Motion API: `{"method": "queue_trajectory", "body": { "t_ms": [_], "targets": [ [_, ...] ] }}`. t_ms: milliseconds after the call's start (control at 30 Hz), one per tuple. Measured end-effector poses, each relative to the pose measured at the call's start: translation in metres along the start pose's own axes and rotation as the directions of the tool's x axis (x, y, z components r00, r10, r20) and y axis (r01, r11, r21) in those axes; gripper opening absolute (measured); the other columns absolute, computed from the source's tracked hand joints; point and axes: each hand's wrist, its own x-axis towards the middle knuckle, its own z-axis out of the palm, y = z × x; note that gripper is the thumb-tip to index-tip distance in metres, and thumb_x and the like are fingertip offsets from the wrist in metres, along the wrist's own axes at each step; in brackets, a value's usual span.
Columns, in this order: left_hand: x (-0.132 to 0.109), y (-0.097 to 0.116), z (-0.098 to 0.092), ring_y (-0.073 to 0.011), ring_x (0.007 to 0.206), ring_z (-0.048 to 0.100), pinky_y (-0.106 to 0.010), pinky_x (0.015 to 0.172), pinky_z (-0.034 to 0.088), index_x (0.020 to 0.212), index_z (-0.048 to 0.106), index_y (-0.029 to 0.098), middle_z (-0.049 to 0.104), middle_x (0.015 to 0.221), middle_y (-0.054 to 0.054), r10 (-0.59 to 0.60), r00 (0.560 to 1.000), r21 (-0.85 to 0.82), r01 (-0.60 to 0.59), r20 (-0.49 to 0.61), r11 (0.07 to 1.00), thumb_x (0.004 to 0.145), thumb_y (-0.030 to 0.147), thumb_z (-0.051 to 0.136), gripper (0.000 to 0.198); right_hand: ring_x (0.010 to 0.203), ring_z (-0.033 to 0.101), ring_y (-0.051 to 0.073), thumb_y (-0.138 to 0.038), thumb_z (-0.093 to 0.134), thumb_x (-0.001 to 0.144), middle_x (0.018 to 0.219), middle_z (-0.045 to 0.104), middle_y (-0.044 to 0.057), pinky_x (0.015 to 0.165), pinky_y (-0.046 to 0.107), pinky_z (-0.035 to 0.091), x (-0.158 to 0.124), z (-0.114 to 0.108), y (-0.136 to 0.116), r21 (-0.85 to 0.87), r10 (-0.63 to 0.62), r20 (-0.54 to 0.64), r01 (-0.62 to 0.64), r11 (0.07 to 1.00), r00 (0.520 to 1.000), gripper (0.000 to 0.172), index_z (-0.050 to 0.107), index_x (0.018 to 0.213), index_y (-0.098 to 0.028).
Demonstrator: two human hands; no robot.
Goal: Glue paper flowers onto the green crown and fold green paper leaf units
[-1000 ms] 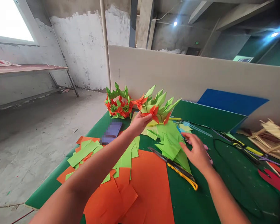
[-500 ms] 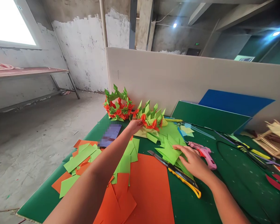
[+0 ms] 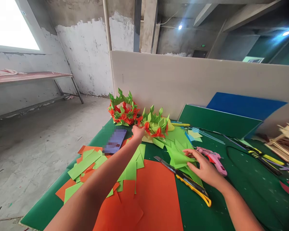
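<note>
At the left edge of a folded-paper crown (image 3: 156, 125), green points over orange flowers, my left hand (image 3: 138, 132) has its fingers closed; the fingertips are partly hidden. A second, fuller paper crown (image 3: 124, 110) stands just behind to the left. Between the thumb and fingers of my right hand (image 3: 201, 165) is a green folded paper piece (image 3: 179, 157), above a pile of similar green pieces. A yellow utility knife (image 3: 185, 181) lies in front of that hand, blade out. Beside its knuckles is a pink glue gun (image 3: 213, 158).
Green and orange paper strips (image 3: 84, 163) lie scattered at the left, near a phone (image 3: 115, 141). A large orange sheet (image 3: 159, 195) covers the front middle. Pliers (image 3: 262, 157) and a wooden stick model (image 3: 284, 144) are at the right. A pale board (image 3: 170, 80) stands behind the table.
My left hand has shifted slightly left and down along the crown's edge. My right hand's fingers have closed in on the green folded paper, whose shape has changed. The view has shifted slightly.
</note>
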Motion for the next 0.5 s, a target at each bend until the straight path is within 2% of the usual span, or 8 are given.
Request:
{"method": "queue_trajectory", "body": {
  "t_ms": [33, 133, 200, 367, 433, 500],
  "targets": [
    [-0.003, 0.000, -0.002, -0.0233, 0.106, 0.060, -0.045, 0.088, 0.052, 0.124, 0.054, 0.016, 0.057, 0.125, -0.011, -0.002, 1.000, 0.035, 0.003, -0.024, 0.999, 0.090, 0.034, 0.057, 0.038, 0.115, 0.057, 0.025, -0.026, 0.048, 0.088, 0.121, 0.058, 0.008, 0.094, 0.042, 0.050, 0.000, 0.001, 0.002, 0.044, 0.001, -0.009, 0.000, 0.999, 1.000, 0.038, 0.045, 0.126, -0.030],
    [-0.015, 0.001, -0.009, -0.0249, 0.114, 0.055, -0.038, 0.097, 0.046, 0.126, 0.049, 0.016, 0.034, 0.142, -0.018, 0.007, 0.999, 0.100, -0.003, -0.042, 0.995, 0.078, 0.023, 0.071, 0.054, 0.114, 0.057, 0.025, -0.028, 0.049, 0.089, 0.122, 0.058, 0.008, 0.095, 0.041, 0.049, 0.002, 0.002, 0.003, 0.106, 0.002, -0.070, 0.005, 0.994, 0.998, 0.033, 0.049, 0.121, -0.028],
    [-0.023, 0.001, -0.012, -0.0243, 0.114, 0.054, -0.036, 0.097, 0.045, 0.126, 0.046, 0.016, 0.029, 0.142, -0.019, 0.019, 0.999, 0.118, -0.014, -0.037, 0.993, 0.077, 0.021, 0.070, 0.055, 0.114, 0.057, 0.025, -0.030, 0.050, 0.088, 0.121, 0.059, 0.007, 0.096, 0.041, 0.049, 0.003, 0.002, 0.001, 0.115, -0.001, -0.120, 0.015, 0.993, 0.993, 0.029, 0.052, 0.117, -0.028],
    [-0.045, 0.002, -0.018, -0.0207, 0.111, 0.053, -0.034, 0.094, 0.046, 0.123, 0.047, 0.019, 0.030, 0.136, -0.016, 0.086, 0.996, 0.123, -0.088, 0.015, 0.989, 0.075, 0.014, 0.065, 0.051, 0.105, 0.061, 0.024, -0.031, 0.050, 0.087, 0.108, 0.065, 0.007, 0.090, 0.038, 0.050, 0.005, 0.005, -0.004, 0.194, 0.043, -0.246, 0.006, 0.981, 0.968, 0.021, 0.058, 0.105, -0.024],
    [-0.052, 0.005, -0.017, -0.0163, 0.102, 0.056, -0.030, 0.091, 0.047, 0.114, 0.055, 0.022, 0.037, 0.132, -0.011, 0.155, 0.981, 0.109, -0.167, 0.115, 0.980, 0.072, 0.008, 0.065, 0.046, 0.100, 0.062, 0.024, -0.035, 0.052, 0.087, 0.104, 0.066, 0.007, 0.086, 0.036, 0.050, 0.006, 0.009, -0.003, 0.247, 0.109, -0.311, -0.030, 0.969, 0.944, 0.021, 0.060, 0.102, -0.023],
    [-0.059, 0.010, -0.015, -0.0117, 0.088, 0.058, -0.028, 0.088, 0.047, 0.102, 0.062, 0.022, 0.049, 0.121, -0.006, 0.206, 0.948, 0.078, -0.231, 0.244, 0.970, 0.070, 0.004, 0.065, 0.037, 0.093, 0.063, 0.023, -0.040, 0.055, 0.085, 0.099, 0.067, 0.007, 0.079, 0.034, 0.051, 0.008, 0.012, -0.003, 0.325, 0.185, -0.353, -0.065, 0.943, 0.917, 0.025, 0.061, 0.101, -0.022]
  ]
}}
